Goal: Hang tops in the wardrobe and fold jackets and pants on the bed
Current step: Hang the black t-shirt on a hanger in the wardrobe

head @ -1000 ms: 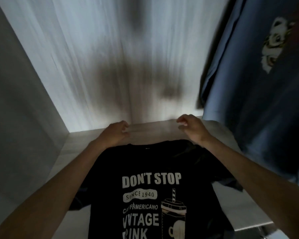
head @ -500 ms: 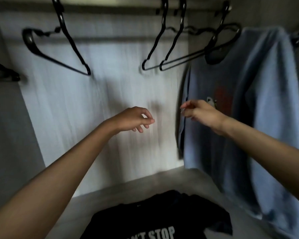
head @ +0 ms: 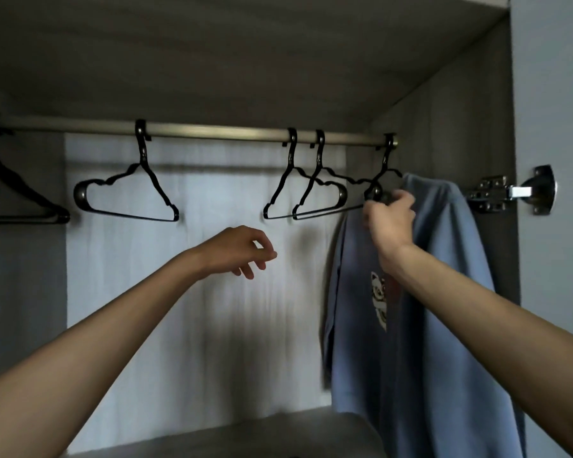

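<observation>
My right hand (head: 391, 219) is up at the right of the frame, fingers curled at the rounded end of an empty hanger (head: 319, 157), just where it meets the shoulder of the blue top (head: 450, 292) already hung there. Whether the fingers have actually closed on the hanger, or only touch it and the cloth, I cannot tell. My left hand (head: 235, 251) hangs in the middle of the frame, fingers loosely curled, holding nothing, well apart from the rail (head: 212, 129).

I judge this to be the fetching of a hanger for the next top: one top is up, and the black T-shirt is yet to be dressed on a hanger.

Half a second ago my right hand is lower, level with the blue top's chest print, and touches nothing; now it has risen to the hanger's end. My view has lifted too: the rail sat at the very top edge, and now it crosses the upper third. The black T-shirt lay at the bottom of the frame on the wardrobe floor (head: 278, 431); it is now out of sight below the edge.
</observation>
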The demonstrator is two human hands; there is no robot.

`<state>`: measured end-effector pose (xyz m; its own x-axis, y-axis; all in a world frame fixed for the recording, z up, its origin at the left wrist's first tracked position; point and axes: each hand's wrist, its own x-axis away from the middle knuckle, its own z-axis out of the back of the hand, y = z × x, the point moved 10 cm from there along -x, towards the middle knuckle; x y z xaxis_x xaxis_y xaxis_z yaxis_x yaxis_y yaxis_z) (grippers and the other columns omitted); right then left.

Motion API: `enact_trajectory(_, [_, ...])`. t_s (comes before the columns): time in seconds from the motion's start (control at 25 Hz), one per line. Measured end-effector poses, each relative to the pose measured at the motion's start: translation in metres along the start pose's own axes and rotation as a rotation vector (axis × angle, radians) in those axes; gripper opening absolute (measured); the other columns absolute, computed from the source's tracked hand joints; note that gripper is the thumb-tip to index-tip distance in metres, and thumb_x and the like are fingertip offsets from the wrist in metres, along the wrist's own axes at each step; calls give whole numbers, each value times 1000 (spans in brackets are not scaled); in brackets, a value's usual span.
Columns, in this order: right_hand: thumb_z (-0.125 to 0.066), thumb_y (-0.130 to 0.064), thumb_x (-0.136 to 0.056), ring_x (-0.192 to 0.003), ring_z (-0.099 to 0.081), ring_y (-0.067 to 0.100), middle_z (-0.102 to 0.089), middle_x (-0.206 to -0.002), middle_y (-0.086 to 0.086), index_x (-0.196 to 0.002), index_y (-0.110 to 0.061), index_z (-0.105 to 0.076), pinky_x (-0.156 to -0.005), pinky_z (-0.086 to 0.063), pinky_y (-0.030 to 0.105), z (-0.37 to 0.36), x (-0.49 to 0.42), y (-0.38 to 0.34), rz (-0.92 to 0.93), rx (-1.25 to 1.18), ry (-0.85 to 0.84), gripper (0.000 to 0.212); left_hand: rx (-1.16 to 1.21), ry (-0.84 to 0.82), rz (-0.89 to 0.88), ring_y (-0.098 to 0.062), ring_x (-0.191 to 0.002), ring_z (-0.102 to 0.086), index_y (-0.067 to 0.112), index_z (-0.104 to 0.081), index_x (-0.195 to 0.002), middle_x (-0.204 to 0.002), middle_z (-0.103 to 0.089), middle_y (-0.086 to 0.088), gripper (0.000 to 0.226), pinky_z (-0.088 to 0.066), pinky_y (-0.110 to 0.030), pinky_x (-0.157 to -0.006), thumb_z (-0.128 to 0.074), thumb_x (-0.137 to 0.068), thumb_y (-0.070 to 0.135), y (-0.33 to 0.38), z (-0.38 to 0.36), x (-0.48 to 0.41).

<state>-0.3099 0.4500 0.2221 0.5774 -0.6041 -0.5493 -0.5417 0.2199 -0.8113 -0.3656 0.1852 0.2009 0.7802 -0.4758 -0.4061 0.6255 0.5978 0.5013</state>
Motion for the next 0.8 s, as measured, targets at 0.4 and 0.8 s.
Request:
enact_trajectory(0.4, [-70,-24,-85,-71,-65,21,-73,-86,13,-90,-4,-67,-66,-54,32,-39,-45,-52,78,531,-309,20,12,-12,-41,-23,-76,-73,21,-68,-99,-90,-75,-1,17,-50,-27,-68,-63,-93,37,7,4,-21])
enact_trajectory(0.8, [-47,-5,-101,-50,-31,10,-46,-62,5,-73,-4,-56,-31,-24,10,-82,-48,-27,-264,271,-412,30,-12,-60,-58,-20,-78,-73,21,-67,-102,-91,-75,1,21,-52,-27,-72,-63,-93,39,0,0,-18])
